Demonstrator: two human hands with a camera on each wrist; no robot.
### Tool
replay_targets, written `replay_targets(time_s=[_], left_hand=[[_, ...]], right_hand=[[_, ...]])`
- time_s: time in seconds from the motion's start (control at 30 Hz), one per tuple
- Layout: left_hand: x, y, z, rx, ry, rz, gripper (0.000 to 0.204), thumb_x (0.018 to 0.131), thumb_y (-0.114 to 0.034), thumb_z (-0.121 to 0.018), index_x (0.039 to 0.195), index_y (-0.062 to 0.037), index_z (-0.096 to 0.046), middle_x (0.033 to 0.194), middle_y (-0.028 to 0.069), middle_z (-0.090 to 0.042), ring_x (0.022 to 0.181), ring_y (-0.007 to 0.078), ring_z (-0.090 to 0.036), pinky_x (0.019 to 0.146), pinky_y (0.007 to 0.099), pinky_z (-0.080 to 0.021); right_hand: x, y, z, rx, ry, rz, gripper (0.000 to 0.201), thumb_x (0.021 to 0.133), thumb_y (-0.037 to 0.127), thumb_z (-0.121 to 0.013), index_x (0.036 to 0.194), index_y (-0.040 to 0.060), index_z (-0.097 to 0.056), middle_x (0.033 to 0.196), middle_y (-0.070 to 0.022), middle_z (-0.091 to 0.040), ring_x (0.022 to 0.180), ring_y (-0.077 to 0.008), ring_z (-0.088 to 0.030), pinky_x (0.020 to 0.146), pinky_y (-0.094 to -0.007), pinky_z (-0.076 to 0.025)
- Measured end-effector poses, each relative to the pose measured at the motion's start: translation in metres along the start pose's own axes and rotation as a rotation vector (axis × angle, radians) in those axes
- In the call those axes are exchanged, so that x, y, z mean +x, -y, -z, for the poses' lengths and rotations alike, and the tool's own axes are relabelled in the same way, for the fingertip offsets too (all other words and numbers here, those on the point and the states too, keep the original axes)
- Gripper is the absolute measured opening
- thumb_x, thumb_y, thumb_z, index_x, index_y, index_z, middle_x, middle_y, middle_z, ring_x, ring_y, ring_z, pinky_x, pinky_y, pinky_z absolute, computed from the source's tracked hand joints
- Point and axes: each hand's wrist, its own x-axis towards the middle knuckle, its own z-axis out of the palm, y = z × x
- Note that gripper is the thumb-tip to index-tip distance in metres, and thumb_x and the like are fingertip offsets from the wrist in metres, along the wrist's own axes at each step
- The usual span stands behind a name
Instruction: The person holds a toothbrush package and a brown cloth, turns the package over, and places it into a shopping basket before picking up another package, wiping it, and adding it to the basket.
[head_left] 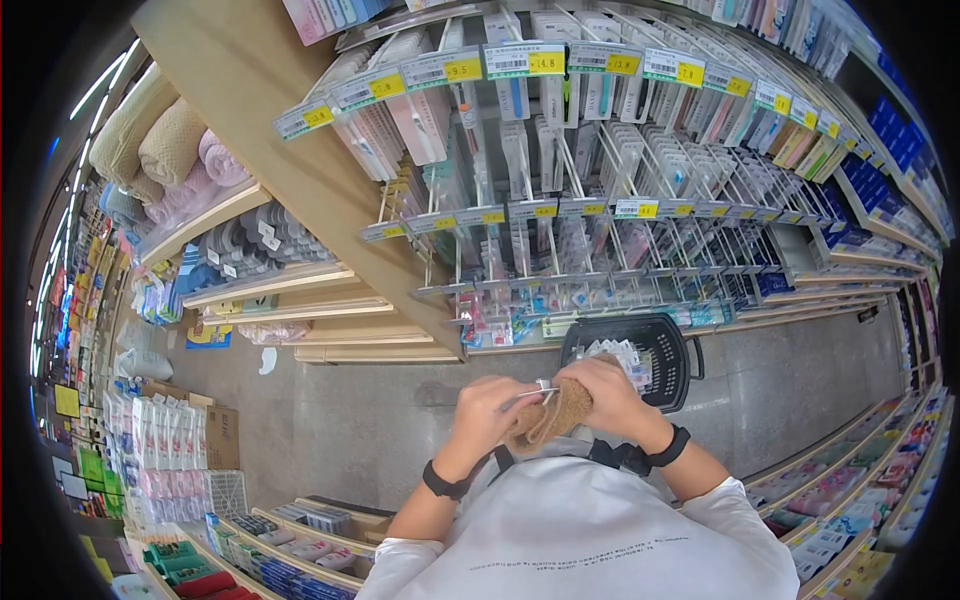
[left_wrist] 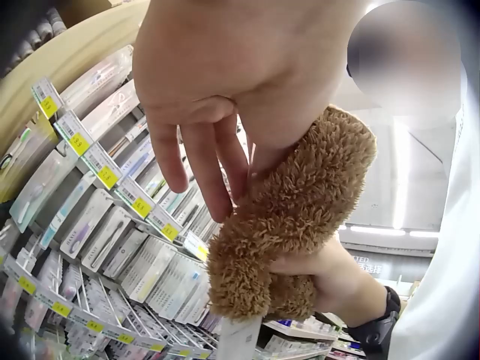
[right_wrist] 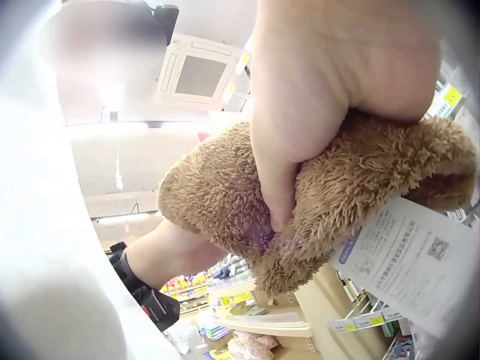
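Both hands hold a fluffy brown plush item (head_left: pixel 572 403) in front of the waist; its exact kind does not show. The right hand (head_left: pixel 607 395) grips one side, its thumb sunk into the pile in the right wrist view. At the other side the left hand (head_left: pixel 490 412) pinches the item near its tag, with the other fingers hanging loosely in the left wrist view. A white printed paper tag (right_wrist: pixel 405 259) sticks out from the plush (right_wrist: pixel 217 187). In the head view the item is folded over, and the hands partly cover it.
A dark shopping basket (head_left: pixel 683 370) with white packages inside stands on the floor just ahead. Behind it, a rack of hanging packs (head_left: pixel 520 150) carries yellow price labels. Left are shelves with rolled towels (head_left: pixel 180 145). Cartons (head_left: pixel 222 435) stand on the floor at left.
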Motion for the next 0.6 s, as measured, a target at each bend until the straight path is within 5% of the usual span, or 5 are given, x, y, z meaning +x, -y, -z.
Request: replay_targets(time_s=[0.6], left_hand=[[0.001, 0.006, 0.005, 0.082, 0.034, -0.194, 0.023, 0.059, 0.0, -0.063, 0.08, -0.0089, -0.067, 0.069, 0.0062, -0.061, 0.064, 0.0268, -0.059, 0.06, 0.034, -0.045]], right_hand=[[0.001, 0.017, 0.006, 0.191, 0.006, 0.092, 0.041, 0.064, 0.009, -0.078, 0.1, 0.005, -0.058, 0.099, -0.0102, -0.064, 0.094, -0.0301, -0.061, 0.085, -0.0384, -0.047]])
